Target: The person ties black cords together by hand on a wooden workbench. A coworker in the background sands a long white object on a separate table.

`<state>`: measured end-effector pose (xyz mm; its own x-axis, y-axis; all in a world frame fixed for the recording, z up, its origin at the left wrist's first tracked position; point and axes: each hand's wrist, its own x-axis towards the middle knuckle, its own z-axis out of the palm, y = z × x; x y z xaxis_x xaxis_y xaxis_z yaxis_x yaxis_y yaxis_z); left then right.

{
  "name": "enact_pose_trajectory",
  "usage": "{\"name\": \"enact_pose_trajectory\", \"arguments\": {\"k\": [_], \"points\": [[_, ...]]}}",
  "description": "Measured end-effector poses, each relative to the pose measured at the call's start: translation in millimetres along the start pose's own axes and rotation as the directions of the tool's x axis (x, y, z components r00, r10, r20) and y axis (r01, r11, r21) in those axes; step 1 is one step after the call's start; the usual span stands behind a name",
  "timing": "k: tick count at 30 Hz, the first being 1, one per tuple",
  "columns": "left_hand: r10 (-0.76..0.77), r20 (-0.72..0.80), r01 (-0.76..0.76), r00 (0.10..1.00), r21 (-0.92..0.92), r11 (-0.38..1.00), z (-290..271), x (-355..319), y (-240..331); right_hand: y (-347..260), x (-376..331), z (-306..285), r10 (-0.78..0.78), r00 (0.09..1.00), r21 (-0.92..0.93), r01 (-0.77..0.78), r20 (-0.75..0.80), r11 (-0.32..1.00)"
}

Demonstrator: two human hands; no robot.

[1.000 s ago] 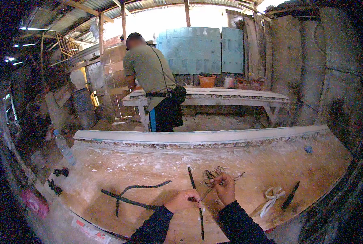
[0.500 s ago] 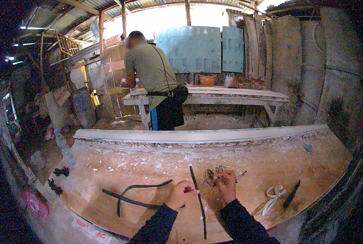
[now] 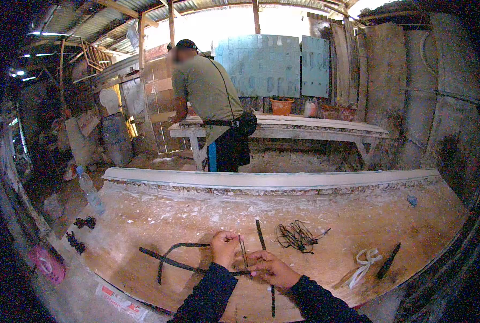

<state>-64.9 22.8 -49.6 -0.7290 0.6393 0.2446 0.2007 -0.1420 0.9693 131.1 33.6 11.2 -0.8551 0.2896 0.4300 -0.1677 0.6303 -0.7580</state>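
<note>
My left hand (image 3: 225, 246) pinches the upper end of a thin dark cord (image 3: 243, 252) that runs down as a narrow loop. At its lower end my right hand (image 3: 272, 270) closes finger and thumb on the cord. Beneath the hands, one black strip (image 3: 259, 231) lies nearly upright in view, partly covered by my right hand. Left of it, two more strips cross: a bent one (image 3: 167, 253) and a straight one (image 3: 156, 255). A loose tangle of thin black cord (image 3: 298, 237) rests on the board beyond my right hand.
On the wooden table (image 3: 138, 215) lie a white strap (image 3: 364, 264), a dark pointed tool (image 3: 389, 260) and black bundles (image 3: 85, 222). A white ledge (image 3: 283, 179) spans its far edge. A plastic bottle (image 3: 89, 189) stands left. A person (image 3: 205, 89) bends over another bench (image 3: 315, 125).
My right hand has left the cord tangle and come left and nearer, to the cord at my left hand. My left hand has risen slightly, and a thin loop now stretches between both.
</note>
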Motion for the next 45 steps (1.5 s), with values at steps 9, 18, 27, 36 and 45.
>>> {"name": "enact_pose_trajectory", "arguments": {"k": [9, 18, 27, 36, 45], "points": [[0.132, 0.088, -0.138, 0.987, 0.066, 0.988, 4, -14, 17, 2, -3, -5, 0.049, 0.998, 0.025, -0.048, -0.037, 0.999], [0.149, 0.124, -0.169, 0.981, 0.174, 0.970, 7, -15, 11, -9, -2, -7, 0.081, 0.995, -0.108, -0.088, -0.066, 0.990], [0.201, 0.179, -0.241, 0.963, 0.239, 0.941, 10, -27, 31, -15, 3, -6, -0.093, 0.992, -0.133, 0.081, -0.081, 0.988], [0.289, 0.225, -0.348, 0.931, 0.299, 0.889, 10, -34, 47, -22, -1, -3, -0.010, 0.996, -0.040, 0.007, -0.083, 0.999], [0.278, 0.328, -0.394, 0.903, 0.370, 0.842, 10, -34, 51, -9, -6, -3, 0.265, 0.912, 0.285, -0.176, -0.313, 0.942]]}}
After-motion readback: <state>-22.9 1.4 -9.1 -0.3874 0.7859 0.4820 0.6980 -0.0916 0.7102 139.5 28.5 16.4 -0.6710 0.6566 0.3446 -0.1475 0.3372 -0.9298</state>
